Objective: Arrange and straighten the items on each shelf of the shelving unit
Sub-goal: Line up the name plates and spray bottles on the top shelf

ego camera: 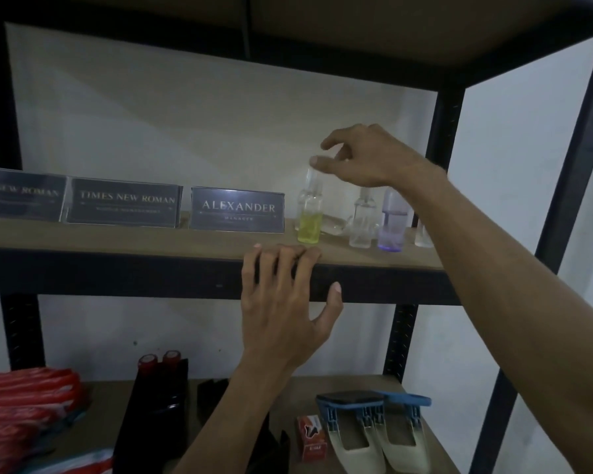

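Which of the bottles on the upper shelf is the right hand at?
The leftmost bottle, with yellow liquid, beside the ALEXANDER sign: the thumb of the right hand is at its cap. The others hold purple liquid or look empty.
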`<state>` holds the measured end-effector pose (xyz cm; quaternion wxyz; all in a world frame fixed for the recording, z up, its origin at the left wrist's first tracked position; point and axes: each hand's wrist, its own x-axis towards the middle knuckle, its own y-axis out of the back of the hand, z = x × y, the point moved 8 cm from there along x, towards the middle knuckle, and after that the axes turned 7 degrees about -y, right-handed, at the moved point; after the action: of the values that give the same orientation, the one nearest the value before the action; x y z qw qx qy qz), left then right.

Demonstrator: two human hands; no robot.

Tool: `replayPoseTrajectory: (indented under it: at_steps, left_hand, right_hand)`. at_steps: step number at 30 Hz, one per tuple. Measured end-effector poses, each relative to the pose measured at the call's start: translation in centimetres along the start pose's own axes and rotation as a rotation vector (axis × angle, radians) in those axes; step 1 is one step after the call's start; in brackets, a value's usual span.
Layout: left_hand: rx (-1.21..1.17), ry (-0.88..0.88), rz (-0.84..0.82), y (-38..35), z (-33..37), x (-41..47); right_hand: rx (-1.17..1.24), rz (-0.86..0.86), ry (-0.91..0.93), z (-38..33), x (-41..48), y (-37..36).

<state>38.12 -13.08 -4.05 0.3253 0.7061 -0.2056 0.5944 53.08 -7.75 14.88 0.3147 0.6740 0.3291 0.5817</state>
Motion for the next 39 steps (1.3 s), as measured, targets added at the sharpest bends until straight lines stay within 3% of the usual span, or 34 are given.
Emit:
replayPoseTrajectory:
  at_steps: [7,13,24,31,35,39]
  left_hand:
    - [0.012,0.004,0.005,-0.1,-0.1,0.0]
    - [0.002,0.005,0.006,0.0,0.0,0.0]
    - [0.015,-0.002,0.008,0.1,0.0,0.0]
    - [0.016,-0.004,0.004,0.1,0.1,0.1]
    - [0.027,-0.002,0.023,0.1,0.0,0.1]
    - [0.038,-0.005,0.025,0.1,0.0,0.0]
  right_hand:
    - [-0.519,-0.098,-0.110,3.2,-1.2,1.4]
    - [-0.336,-0.011,-0.048,2.7,-1.1,1.1]
    - [-0.099,-0.094,0.013,2.3,-0.4,-0.6]
    - [-0.048,0.117,-0.090,5.8,-3.2,3.2]
    - [-0.089,-0.021,-0.189,8.5,-4.6,1.7]
    - [0.049,-0.009,-0.154,8.7,-5.5,1.0]
